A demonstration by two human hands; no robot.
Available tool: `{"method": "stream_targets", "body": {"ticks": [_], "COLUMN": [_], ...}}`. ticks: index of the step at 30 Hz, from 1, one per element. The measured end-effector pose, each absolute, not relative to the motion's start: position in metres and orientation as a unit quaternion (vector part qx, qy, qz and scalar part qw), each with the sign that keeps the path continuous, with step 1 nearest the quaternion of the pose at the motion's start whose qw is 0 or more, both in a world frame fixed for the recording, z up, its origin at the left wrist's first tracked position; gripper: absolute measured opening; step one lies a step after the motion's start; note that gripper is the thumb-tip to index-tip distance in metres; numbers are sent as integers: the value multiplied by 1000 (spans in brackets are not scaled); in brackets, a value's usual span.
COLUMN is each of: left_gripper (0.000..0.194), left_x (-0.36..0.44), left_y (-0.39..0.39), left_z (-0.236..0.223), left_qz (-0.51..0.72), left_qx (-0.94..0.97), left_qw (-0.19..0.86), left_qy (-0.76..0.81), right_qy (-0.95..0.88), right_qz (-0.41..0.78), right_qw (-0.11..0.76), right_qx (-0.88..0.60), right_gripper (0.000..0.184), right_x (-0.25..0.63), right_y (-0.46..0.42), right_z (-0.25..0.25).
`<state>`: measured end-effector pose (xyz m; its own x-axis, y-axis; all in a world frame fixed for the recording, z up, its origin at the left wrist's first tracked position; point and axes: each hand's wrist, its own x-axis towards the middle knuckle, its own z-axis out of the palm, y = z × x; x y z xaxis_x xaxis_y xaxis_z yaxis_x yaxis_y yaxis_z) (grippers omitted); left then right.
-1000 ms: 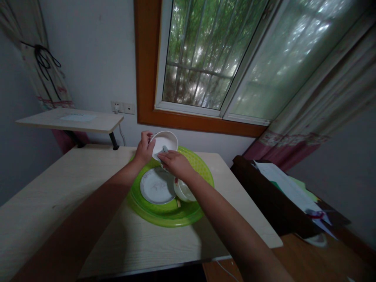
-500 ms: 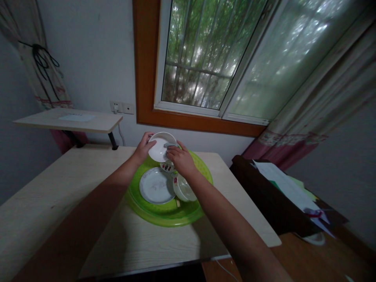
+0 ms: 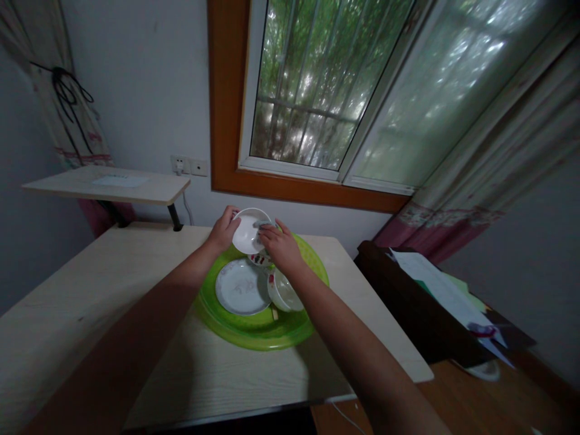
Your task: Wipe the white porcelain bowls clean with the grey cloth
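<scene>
My left hand grips the rim of a white bowl, thumb inside, and holds it tilted toward me above a green basin. My right hand presses a small grey cloth against the inside of that bowl; its fingers partly hide the cloth. Below, in the basin, lies a white plate with a faint pattern. Beside it a second bowl, with a red pattern outside, leans on its side. Part of another patterned dish shows under the held bowl.
The basin stands on a light wooden table. A small raised shelf with a paper on it is at the back left. A window is behind. To the right, papers lie on a dark piece of furniture.
The held bowl has tipped slightly and shifted a little right and down. My right hand with the cloth has moved slightly inside it. The dishes in the basin stay put.
</scene>
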<state>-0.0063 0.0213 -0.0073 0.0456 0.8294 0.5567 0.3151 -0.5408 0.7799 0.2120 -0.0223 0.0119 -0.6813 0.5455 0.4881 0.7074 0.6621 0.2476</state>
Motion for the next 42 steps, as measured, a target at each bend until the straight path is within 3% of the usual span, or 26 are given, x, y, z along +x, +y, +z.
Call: {"method": "stream_targets", "body": {"ticks": [6, 18, 34, 42], "left_gripper": [24, 24, 24, 23], "left_x": [-7, -5, -6, -6], "left_y": [20, 17, 20, 17], "left_z": [-6, -5, -7, -5], "left_qz": [579, 559, 588, 578], "left_qx": [672, 700, 680, 681], "left_qw": [171, 100, 97, 95], "left_qy": [430, 433, 427, 440], "right_qy": [-897, -947, -887, -918], "right_qz": [-197, -125, -183, -148], "right_qw": [190, 170, 198, 187], "right_qx": [-348, -241, -374, -317], "right_gripper": [24, 51, 39, 36], "right_x": [203, 197, 195, 193], "right_y": [-27, -37, -39, -37], "right_z": [7, 2, 13, 6]}}
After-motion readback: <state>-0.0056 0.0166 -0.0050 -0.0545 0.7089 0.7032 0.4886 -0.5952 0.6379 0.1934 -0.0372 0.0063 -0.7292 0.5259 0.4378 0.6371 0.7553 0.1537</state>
